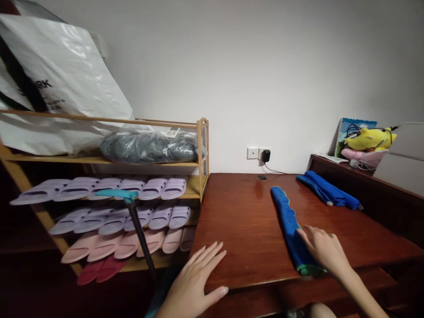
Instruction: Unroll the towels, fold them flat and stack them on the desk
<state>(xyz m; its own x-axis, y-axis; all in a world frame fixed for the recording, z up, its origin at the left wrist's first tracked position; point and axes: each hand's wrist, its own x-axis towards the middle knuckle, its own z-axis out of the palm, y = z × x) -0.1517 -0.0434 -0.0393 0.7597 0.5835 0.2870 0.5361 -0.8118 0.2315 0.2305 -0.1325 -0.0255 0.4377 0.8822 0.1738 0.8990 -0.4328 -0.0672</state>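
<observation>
A long, narrow folded blue towel (284, 212) with green edging lies on the reddish-brown wooden table (238, 221), running from the back toward the front edge. Over the right side of its near half is my right hand (323, 247), with the thumb and fingers apart and the thumb touching the cloth. The fingertips bend down a little, and I see no grip on the towel. My left hand (198, 282) is spread at the table's front left corner, holding nothing. Farther back on the right lies another folded blue cloth (329, 190).
On the left stands a wooden shoe rack (195, 187) with several slippers (150, 189), a wrapped grey bundle (149, 146) and a big white bag (73, 75). A teal-topped black pole (141, 232) leans before it. A raised ledge (364, 174) holds a yellow plush toy (369, 139); a black plug (266, 155) is on the wall.
</observation>
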